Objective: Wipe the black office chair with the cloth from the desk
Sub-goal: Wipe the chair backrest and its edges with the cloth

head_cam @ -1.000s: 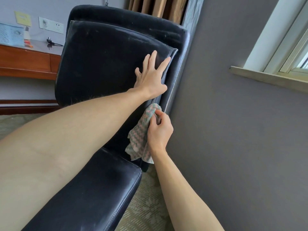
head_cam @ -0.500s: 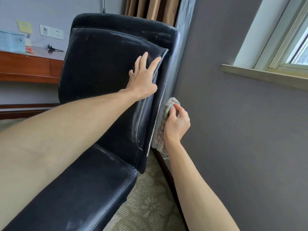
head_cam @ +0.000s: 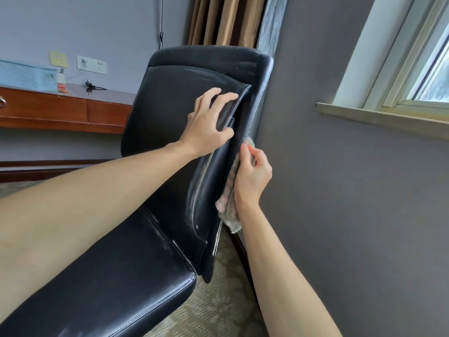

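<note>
left hand (head_cam: 209, 124) curls round the right edge of the chair (head_cam: 167, 113) back and grips it, right hand (head_cam: 252, 177) just below pinches the cloth (head_cam: 229, 211), pressing it on the backrest's right side, near the wall (head_cam: 340, 190).

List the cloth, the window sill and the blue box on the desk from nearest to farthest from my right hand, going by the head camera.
1. cloth: held in the right hand, against the chair back's right edge.
2. window sill: up to the right, on the side wall.
3. blue box: far left, on the desk.
</note>
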Action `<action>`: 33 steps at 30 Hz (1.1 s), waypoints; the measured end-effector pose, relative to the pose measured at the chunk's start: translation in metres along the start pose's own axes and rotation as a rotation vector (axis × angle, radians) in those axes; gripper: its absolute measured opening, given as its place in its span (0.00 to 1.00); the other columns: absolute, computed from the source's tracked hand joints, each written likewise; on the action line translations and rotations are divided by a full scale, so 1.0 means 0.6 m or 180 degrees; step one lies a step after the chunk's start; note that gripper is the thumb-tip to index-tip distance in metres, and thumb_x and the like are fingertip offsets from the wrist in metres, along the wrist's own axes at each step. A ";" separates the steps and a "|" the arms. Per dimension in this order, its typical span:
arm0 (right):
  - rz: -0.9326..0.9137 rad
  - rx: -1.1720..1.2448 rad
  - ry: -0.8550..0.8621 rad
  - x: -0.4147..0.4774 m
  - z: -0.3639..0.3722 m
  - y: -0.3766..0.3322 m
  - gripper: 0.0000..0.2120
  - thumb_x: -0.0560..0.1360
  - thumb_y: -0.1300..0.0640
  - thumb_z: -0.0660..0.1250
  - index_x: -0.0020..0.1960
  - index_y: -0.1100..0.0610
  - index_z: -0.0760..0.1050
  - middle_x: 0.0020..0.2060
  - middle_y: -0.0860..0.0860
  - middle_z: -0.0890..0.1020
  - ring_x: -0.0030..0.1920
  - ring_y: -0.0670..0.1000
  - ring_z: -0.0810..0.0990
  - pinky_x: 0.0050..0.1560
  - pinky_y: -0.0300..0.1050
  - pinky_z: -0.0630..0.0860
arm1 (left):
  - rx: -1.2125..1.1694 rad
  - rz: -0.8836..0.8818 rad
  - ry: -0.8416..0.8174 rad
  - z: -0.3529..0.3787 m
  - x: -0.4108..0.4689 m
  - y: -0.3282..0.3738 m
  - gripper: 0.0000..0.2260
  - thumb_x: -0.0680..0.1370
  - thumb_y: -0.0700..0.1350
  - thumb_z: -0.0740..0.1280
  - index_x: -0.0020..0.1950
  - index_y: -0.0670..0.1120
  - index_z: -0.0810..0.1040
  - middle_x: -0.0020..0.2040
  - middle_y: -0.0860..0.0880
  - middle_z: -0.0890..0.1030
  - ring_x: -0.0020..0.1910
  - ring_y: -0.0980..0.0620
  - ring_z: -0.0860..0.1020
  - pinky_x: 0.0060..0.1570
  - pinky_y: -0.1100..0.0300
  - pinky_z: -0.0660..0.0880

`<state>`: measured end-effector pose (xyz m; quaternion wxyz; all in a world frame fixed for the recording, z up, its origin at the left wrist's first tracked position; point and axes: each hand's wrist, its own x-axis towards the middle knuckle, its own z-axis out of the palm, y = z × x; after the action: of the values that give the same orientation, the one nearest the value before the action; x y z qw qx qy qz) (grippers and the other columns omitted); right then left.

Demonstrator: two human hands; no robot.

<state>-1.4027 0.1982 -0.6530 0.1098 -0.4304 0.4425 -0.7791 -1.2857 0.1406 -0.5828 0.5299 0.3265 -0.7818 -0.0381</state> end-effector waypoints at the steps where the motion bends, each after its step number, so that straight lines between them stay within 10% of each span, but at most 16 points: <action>1: -0.0016 -0.0015 -0.0013 -0.008 -0.007 0.004 0.07 0.77 0.55 0.68 0.43 0.57 0.80 0.37 0.45 0.81 0.40 0.40 0.77 0.46 0.39 0.74 | -0.0045 0.0000 0.0043 0.000 0.005 0.007 0.30 0.70 0.48 0.65 0.72 0.58 0.64 0.75 0.50 0.59 0.75 0.49 0.55 0.68 0.37 0.61; 10: -0.0198 0.0353 0.0020 0.014 -0.006 -0.058 0.07 0.77 0.59 0.67 0.50 0.52 0.82 0.48 0.44 0.85 0.52 0.41 0.81 0.58 0.40 0.76 | -0.0152 0.0045 -0.0191 -0.004 0.032 0.044 0.35 0.66 0.43 0.64 0.72 0.60 0.62 0.76 0.53 0.56 0.76 0.51 0.53 0.70 0.34 0.43; 21: -0.0529 0.0536 0.0135 0.114 0.027 -0.138 0.09 0.74 0.63 0.68 0.52 0.55 0.82 0.51 0.45 0.84 0.55 0.40 0.81 0.62 0.45 0.75 | -0.0420 0.0032 -0.0231 -0.007 0.048 0.057 0.32 0.61 0.36 0.63 0.62 0.58 0.66 0.64 0.56 0.61 0.67 0.53 0.64 0.69 0.32 0.46; 33: -0.0324 0.0386 -0.0235 0.058 -0.012 -0.062 0.10 0.73 0.60 0.71 0.35 0.54 0.73 0.32 0.41 0.76 0.37 0.41 0.74 0.45 0.41 0.72 | -0.0421 0.0184 -0.0394 -0.008 0.057 0.044 0.32 0.59 0.42 0.64 0.62 0.59 0.67 0.63 0.55 0.62 0.64 0.51 0.68 0.67 0.43 0.63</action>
<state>-1.4216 0.2050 -0.6058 0.1121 -0.4733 0.3677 -0.7926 -1.3015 0.1440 -0.5424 0.5019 0.2652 -0.8179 -0.0944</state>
